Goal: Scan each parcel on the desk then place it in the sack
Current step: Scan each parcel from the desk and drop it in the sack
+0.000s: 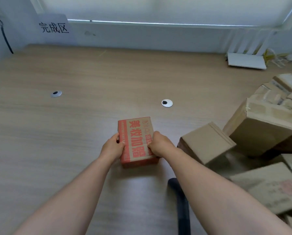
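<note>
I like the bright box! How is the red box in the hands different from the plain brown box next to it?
The red box has big red printing; the plain brown box shows none. Both hands, left hand and right hand, hold the red box; nobody touches the brown one. The red box sits flat on the desk; the brown one looks tilted. Both are cardboard.

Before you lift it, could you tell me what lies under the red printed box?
The red printed box rests on the wooden desk, left hand and right hand gripping its sides. Its underside is hidden.

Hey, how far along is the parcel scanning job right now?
Nothing visibly done: no sack or scanned parcels in view. In hand: left hand and right hand grip the red-printed box on the desk. Left: the pile of plain cartons at right.
</note>
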Available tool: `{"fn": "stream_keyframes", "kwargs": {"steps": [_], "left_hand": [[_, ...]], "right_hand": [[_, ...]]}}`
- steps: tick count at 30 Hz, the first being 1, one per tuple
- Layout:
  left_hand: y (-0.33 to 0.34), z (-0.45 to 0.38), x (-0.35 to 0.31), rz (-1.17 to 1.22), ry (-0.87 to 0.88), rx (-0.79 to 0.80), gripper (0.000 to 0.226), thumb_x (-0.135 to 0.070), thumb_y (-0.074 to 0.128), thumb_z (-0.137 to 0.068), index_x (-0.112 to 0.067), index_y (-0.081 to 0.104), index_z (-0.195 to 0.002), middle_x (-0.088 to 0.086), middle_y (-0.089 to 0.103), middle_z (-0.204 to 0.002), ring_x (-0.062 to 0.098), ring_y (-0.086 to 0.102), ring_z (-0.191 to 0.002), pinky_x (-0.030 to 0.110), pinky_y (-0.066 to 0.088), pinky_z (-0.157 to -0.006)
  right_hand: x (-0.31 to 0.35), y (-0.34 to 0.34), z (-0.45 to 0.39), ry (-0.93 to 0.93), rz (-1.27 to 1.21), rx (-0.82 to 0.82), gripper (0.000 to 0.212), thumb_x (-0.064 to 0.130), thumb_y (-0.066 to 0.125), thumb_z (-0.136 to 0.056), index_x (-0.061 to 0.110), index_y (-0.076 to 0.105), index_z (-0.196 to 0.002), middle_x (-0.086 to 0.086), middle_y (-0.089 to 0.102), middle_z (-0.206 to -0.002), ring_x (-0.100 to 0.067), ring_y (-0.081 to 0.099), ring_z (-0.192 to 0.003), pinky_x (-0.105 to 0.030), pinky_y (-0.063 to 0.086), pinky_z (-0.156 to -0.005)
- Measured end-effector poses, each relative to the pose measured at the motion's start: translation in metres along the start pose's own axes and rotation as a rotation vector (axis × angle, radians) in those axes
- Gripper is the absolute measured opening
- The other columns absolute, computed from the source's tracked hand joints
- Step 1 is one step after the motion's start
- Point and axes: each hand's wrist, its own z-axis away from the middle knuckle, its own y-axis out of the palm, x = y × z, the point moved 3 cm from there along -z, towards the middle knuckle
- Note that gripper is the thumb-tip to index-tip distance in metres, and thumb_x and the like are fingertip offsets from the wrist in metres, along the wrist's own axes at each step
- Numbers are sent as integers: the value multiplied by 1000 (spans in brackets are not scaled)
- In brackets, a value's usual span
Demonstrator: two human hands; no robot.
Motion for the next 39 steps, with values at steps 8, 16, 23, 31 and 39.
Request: {"fn": "stream_keyframes", "kwargs": {"steps": [8,16,23,31,39], "left_hand": [[-41,67,51,-47,-14,87,44,-11,48,-95,-11,43,-138,11,59,-127,30,59,-111,44,47,-98],[-63,119,70,105,115,93,71,0,51,-89,-25,26,-150,5,54,-121,25,60,-105,45,52,-91],[-71,157,58,517,85,130,36,-49,44,-96,-25,49,-123,-1,59,-116,19,57,-106,45,46,-89],[-69,178,78,609,-26,98,43,-62,41,-91,-25,56,-108,1,59,-105,19,59,-100,44,47,-85],[-77,183,84,606,-39,102,24,-30,38,-95,-22,59,-88,-4,58,-95,15,56,-93,41,44,-84]], "right_hand": [[22,65,91,102,-174,-27,28,14,50,-94,14,41,-120,-7,59,-113,-25,59,-94,-38,54,-72],[17,72,157,98,-748,80,51,55,49,-95,24,43,-135,-4,64,-110,-27,59,-108,-57,45,-95],[8,65,177,141,-951,-40,81,82,29,-84,9,59,-100,-12,66,-97,-26,62,-101,-49,51,-87],[-3,81,187,74,-1049,-62,45,45,50,-90,12,58,-120,-6,64,-99,-21,64,-89,-34,51,-71],[0,70,195,40,-958,45,39,50,47,-95,14,61,-95,-10,63,-101,-25,61,-99,-44,53,-83]]}}
